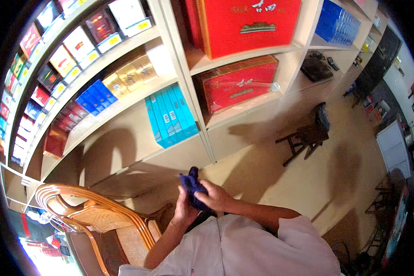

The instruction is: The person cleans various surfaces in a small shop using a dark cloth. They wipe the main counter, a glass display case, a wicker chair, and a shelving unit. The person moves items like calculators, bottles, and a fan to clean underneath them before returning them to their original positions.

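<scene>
A dark blue, bunched cloth (pixel 194 188) is held between both hands in front of my waist. My left hand (pixel 185 205) cups it from the lower left, its thumb pointing up along the cloth's edge. From the right, my right hand (pixel 215 196) grips the cloth with thumb and fingers. A knotted or folded end sticks up above the fingers. The palms and the underside of the cloth are hidden.
Shelves ahead hold a stack of turquoise boxes (pixel 171 115), a large red box (pixel 241 86) and many small packs. A rattan armchair (pixel 124 220) stands close at left. A dark wooden stool (pixel 307 136) is on the floor at right.
</scene>
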### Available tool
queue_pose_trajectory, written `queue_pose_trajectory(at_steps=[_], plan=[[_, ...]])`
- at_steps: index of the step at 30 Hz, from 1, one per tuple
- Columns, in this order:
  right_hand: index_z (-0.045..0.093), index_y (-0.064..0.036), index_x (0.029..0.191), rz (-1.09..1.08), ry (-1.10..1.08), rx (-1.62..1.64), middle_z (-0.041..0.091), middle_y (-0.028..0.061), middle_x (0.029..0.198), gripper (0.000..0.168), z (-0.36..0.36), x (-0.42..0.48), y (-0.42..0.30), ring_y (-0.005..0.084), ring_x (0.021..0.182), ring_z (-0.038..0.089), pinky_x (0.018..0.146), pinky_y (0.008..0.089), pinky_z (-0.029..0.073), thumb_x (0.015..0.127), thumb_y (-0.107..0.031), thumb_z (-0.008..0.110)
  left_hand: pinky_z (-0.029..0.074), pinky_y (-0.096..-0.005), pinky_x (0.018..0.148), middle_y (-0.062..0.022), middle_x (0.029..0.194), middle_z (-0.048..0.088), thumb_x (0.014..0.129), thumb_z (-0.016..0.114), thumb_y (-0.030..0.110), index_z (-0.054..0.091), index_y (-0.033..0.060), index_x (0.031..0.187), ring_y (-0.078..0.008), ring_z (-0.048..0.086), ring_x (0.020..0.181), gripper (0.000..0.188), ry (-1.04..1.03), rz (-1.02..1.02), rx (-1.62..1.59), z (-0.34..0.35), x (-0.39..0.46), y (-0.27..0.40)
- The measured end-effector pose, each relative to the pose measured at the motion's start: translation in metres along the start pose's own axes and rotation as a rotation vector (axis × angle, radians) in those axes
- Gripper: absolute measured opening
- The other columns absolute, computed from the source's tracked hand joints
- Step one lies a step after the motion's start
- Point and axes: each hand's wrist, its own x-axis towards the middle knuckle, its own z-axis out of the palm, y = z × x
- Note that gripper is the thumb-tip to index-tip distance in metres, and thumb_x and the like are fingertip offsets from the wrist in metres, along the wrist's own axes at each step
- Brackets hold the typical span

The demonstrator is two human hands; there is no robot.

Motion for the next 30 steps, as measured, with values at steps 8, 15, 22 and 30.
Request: queue_pose_trajectory(at_steps=[8,15,22,30], plan=[[0.046,0.002,0.141,0.37,0.277,0.021,0.06,0.0215,0.132,0.066,-0.091,-0.007,0.017,0.0291,0.117,0.061,0.101,0.039,0.047,0.09,-0.032,0.072,0.057,-0.0387,0.078,-0.0087,0.097,0.069,0.092,0.067,0.041,0.062,0.0067,0.11,-0.0222,0.068,0.089,0.04,0.111,-0.018,0.412,0.016,0.109,0.013],[0.051,-0.003,0.138,0.717,0.373,-0.306,0.065,0.0214,0.123,0.06,-0.163,-0.086,0.121,0.0295,0.114,0.063,0.097,0.0404,0.051,0.094,-0.042,0.063,0.052,-0.0481,0.081,-0.0197,0.108,0.064,0.084,0.077,0.03,0.054,-0.0009,0.121,-0.0353,0.063,0.093,0.053,0.029,0.769,1.352,0.045,0.267,0.027],[0.048,-0.001,0.138,0.932,0.216,-0.596,0.062,0.0251,0.124,0.065,-0.17,-0.207,0.217,0.041,0.117,0.059,0.101,0.0492,0.047,0.093,-0.046,0.06,0.04,-0.0553,0.101,-0.0256,0.132,0.051,0.081,0.076,0.022,0.043,-0.0026,0.136,-0.0462,0.048,0.121,0.069,-0.059,1.064,1.72,0.061,0.363,0.022],[0.058,0.001,0.128,1.041,0.217,-0.44,0.064,0.0249,0.123,0.063,-0.232,-0.246,0.291,0.0418,0.113,0.061,0.098,0.0478,0.049,0.09,-0.049,0.062,0.033,-0.0512,0.109,-0.024,0.128,0.054,0.082,0.066,0.009,0.052,0.0001,0.128,-0.0425,0.045,0.123,0.049,-0.023,1.115,1.669,0.129,0.417,-0.039]])
